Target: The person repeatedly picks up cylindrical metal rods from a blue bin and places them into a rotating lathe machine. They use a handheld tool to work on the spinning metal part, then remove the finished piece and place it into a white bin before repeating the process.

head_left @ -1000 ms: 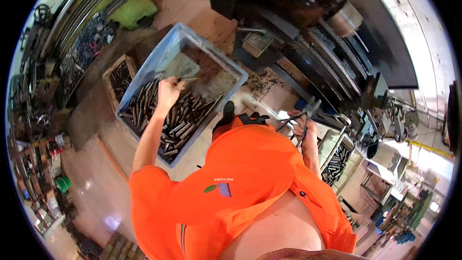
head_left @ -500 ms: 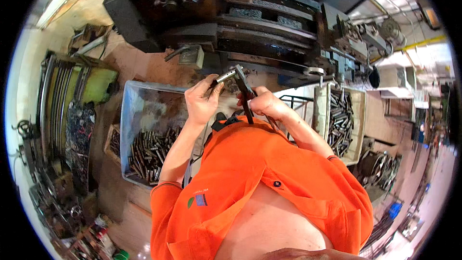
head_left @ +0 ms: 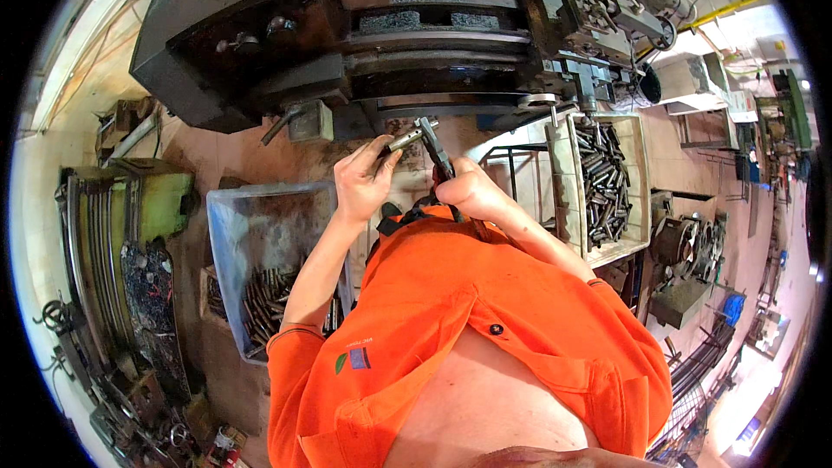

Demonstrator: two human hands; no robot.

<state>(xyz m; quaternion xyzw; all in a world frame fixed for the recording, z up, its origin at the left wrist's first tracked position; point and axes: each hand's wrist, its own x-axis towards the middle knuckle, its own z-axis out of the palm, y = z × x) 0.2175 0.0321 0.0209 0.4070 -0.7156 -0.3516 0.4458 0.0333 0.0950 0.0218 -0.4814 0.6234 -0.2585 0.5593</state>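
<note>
Metal rod (head_left: 402,139) slants forward-right from pinching fingers of the left hand (head_left: 362,178), tip at the tool (head_left: 438,152) the right hand (head_left: 472,191) grips!

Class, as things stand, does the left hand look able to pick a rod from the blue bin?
Probably not: the left hand grips a metal rod, though the blue bin stands open on top.

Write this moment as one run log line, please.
left hand: holds metal rod | right hand: holds dark tool | rod: end near tool head, contact unclear | around: lathe, blue bin, pale crate
</note>
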